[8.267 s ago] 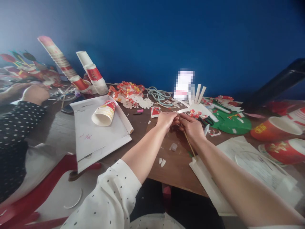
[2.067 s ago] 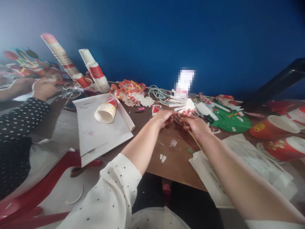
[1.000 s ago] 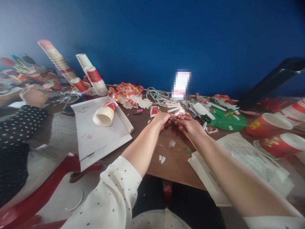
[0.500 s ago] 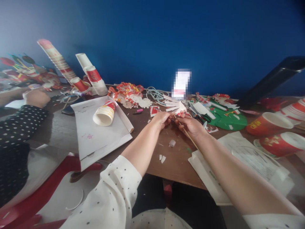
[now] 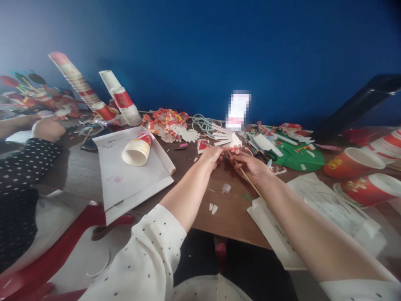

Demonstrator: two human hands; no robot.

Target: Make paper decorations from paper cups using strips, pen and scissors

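Above the middle of the table, my left hand is closed in a pinch at the lower edge of a cut paper piece. White strips fan out from this piece to the left, and red patterned bits show along its near edge. Beside it, my right hand has its fingers closed round a thin wooden stick that slants down toward me. The stick's far end meets the paper piece near both sets of fingertips. Exactly how they join is hidden by the fingers.
Left stands a paper cup on a white folder. Stacked cups and a red-white paper heap lie behind. To the right are scissors, green paper and red cups. A co-worker's hand is far left.
The fan of white paper strips has turned and shifted slightly left between my fingers. Both hands stay in nearly the same place.
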